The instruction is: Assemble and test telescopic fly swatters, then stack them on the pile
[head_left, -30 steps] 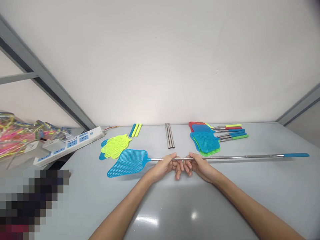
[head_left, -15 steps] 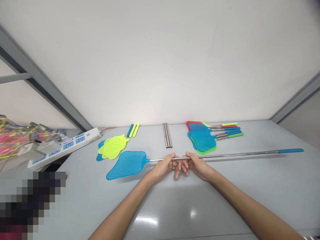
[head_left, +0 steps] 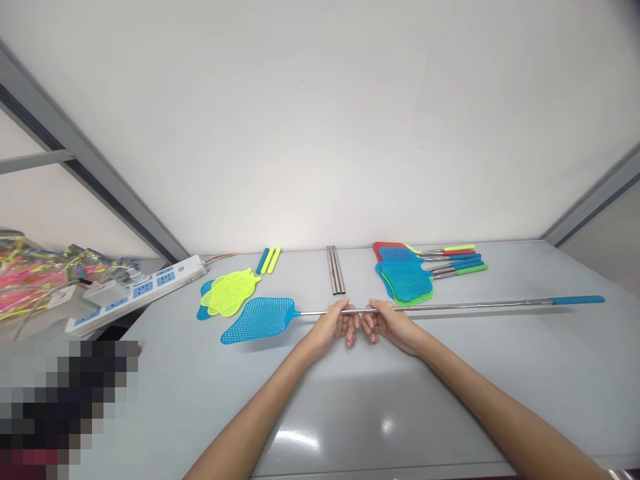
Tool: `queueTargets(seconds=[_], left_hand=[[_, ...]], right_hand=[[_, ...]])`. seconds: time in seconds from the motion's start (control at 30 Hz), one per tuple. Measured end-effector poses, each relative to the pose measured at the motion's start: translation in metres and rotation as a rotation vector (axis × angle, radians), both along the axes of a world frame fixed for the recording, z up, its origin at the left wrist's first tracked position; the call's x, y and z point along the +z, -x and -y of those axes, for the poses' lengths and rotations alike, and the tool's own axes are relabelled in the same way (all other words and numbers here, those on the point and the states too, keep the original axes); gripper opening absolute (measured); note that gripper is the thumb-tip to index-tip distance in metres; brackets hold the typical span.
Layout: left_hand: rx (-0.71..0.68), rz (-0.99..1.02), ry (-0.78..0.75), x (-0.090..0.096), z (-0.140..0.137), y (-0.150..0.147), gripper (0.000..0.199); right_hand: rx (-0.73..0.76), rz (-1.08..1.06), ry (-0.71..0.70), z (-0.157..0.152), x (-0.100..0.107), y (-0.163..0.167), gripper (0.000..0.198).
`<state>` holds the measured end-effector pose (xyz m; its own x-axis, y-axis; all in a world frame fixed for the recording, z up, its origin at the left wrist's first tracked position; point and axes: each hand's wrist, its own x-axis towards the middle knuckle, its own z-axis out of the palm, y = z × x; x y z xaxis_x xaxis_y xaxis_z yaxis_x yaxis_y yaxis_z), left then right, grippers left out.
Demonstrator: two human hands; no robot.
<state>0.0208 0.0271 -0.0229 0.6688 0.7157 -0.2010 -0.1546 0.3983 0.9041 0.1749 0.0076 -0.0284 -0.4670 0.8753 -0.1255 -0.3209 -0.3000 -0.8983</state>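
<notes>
Within left grip (head_left: pixel 334 327) and right grip (head_left: pixel 395 324) rests a blue flyswatter (head_left: pixel 264 319).

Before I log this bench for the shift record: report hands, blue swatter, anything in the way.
Left hand and right hand both holding blue swatter by its shaft. Mesh head leftward, blue handle rightward. Metal tubes just beyond, not touching it.
</notes>
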Motion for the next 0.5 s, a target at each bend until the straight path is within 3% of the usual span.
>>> queueTargets(seconds=[0.3,0.5], left_hand=[[0.085,0.055,0.058,0.0046,-0.0024,0.0026,0.045],[0.289,0.122,0.005,0.0032,-0.0096,0.0079,0.049]], right_hand=[[-0.004,0.012,0.023,-0.0016,-0.001,-0.0005,0.041],[-0.028,-0.017,0.04,-0.0028,-0.0009,-0.0029,0.039]])
